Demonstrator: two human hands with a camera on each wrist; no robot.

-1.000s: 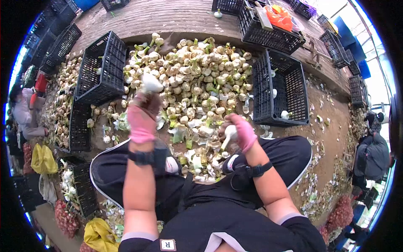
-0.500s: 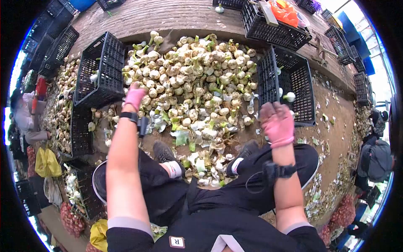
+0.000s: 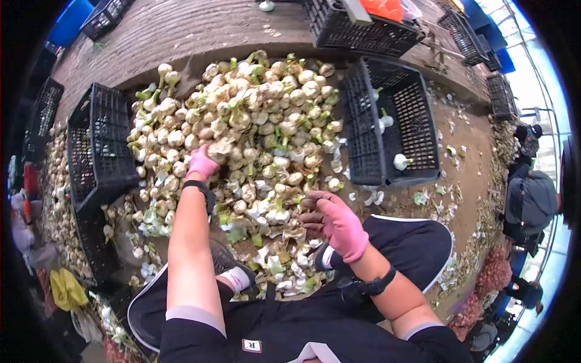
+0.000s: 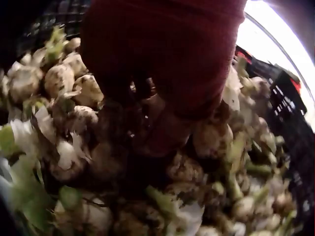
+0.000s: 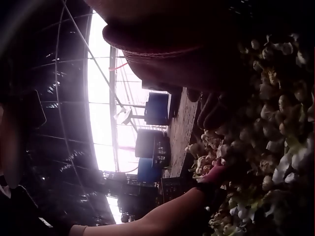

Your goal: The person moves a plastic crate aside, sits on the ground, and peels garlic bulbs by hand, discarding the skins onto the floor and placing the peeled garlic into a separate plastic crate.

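A heap of garlic bulbs (image 3: 266, 97) with short stems lies on the ground before me. My left hand (image 3: 204, 163), in a pink glove with soiled fingers, reaches into its middle and grips a garlic bulb (image 3: 223, 150). In the left wrist view, the fingers (image 4: 167, 132) point down among bulbs, dark and blurred. My right hand (image 3: 336, 224), gloved alike, hovers over the near edge of the heap with loosely bent fingers and nothing visible in them. To its upper right stands a black crate (image 3: 393, 175) holding several cleaned white bulbs (image 3: 401, 161).
Another black crate (image 3: 100, 145) stands left of the heap. Garlic skins (image 3: 281, 263) lie between my feet. Behind the heap runs a raised ledge (image 3: 224, 36), bearing a crate (image 3: 363, 36) with an orange bag. Other people are at both sides.
My left hand moved a white bulb leftward and released it, then reached into the heap. My right hand let a white bulb go at the right crate and came back toward the middle.
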